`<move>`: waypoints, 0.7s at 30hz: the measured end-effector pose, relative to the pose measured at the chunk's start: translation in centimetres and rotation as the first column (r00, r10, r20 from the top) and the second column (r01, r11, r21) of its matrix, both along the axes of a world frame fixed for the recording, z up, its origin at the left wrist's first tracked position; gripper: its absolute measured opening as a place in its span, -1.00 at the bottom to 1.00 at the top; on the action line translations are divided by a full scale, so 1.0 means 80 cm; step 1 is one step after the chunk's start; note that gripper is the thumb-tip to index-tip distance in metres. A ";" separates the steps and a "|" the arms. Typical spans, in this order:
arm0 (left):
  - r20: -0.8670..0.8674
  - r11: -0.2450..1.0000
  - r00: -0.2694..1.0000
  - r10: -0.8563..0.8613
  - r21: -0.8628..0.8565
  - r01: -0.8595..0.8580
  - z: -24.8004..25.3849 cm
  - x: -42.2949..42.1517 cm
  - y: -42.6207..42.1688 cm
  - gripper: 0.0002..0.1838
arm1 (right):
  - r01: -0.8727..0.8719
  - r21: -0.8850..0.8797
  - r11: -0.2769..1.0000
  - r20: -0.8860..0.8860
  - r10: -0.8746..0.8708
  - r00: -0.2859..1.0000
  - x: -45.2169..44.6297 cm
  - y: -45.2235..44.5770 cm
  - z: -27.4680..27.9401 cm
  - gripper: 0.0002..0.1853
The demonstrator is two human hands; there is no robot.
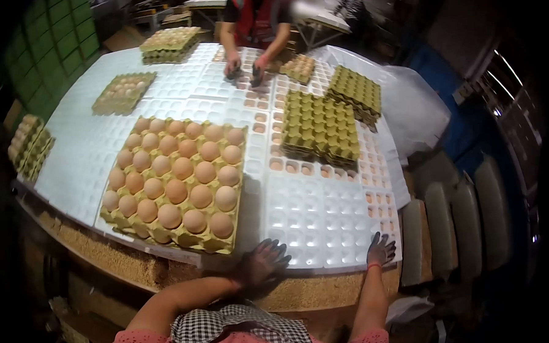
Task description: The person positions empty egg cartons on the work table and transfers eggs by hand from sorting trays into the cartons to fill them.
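My left hand [266, 260], in a dark-fingered glove, lies with its fingers apart at the front left corner of a white dimpled foam sheet [318, 222]. At the sheet's front right edge, my right hand [381, 250] has its gloved fingers spread and touches the foam. Neither hand holds anything visible. Left of my left hand stands a stack of yellowish pulp egg trays [231, 234], its top layer filled with brown eggs [176, 190]. Eggs in foam cells [380, 207] show along the right side of the sheet.
Stacked egg trays without eggs [321, 126] stand beyond the sheet, with another stack [354, 89] behind. More filled trays [125, 92] sit at the far left. Across the table a person [256, 23] works with gloved hands over foam cells. Grey padded bundles [440, 225] stand at right.
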State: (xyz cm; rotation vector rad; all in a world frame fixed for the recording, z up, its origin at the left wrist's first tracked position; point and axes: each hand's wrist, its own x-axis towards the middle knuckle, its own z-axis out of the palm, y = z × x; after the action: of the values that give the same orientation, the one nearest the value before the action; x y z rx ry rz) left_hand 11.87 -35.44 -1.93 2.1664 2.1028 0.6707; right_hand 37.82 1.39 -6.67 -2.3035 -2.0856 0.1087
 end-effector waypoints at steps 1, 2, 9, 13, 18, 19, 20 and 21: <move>-0.010 1.000 1.000 -0.007 0.027 0.007 0.009 0.002 -0.003 -0.42 | 0.040 -0.078 0.996 0.077 -0.034 0.996 -0.020 -0.012 0.016 -0.20; 0.044 0.998 0.999 -0.014 0.059 0.011 0.016 0.003 -0.005 -0.40 | -0.001 -0.064 0.998 0.065 0.005 0.998 -0.024 -0.016 0.012 -0.18; 0.099 0.965 0.976 -0.196 0.194 0.175 0.009 0.017 -0.011 -0.41 | -0.245 0.038 0.969 -0.062 0.247 0.967 -0.029 -0.010 0.025 -0.14; -0.060 0.891 0.997 -0.055 0.447 0.076 0.218 -0.042 -0.101 -0.48 | -0.532 0.709 0.463 -0.554 0.833 -0.013 -0.188 -0.196 0.234 -0.36; -0.146 0.929 0.918 0.369 0.078 -0.361 0.278 -0.116 -0.134 -0.43 | -0.832 0.521 -0.188 -0.206 0.919 -0.337 -0.289 -0.338 0.338 -0.41; -0.264 0.949 0.916 0.303 -0.005 -0.315 0.271 -0.127 -0.137 -0.48 | -0.853 0.472 -0.224 -0.170 0.926 -0.338 -0.303 -0.344 0.328 -0.45; -0.266 0.952 0.917 0.297 0.005 -0.307 0.269 -0.134 -0.138 -0.48 | -0.869 0.422 -0.258 -0.133 0.931 -0.341 -0.315 -0.346 0.320 -0.49; -0.256 0.960 0.927 0.274 0.016 -0.279 0.268 -0.140 -0.140 -0.50 | -0.868 0.425 -0.255 -0.122 0.935 -0.334 -0.322 -0.337 0.317 -0.49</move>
State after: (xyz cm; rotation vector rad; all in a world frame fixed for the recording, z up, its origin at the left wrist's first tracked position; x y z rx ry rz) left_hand 0.64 -46.64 19.47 2.0615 2.5667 0.3951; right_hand 12.08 -25.60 18.67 0.3211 -2.7282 0.3925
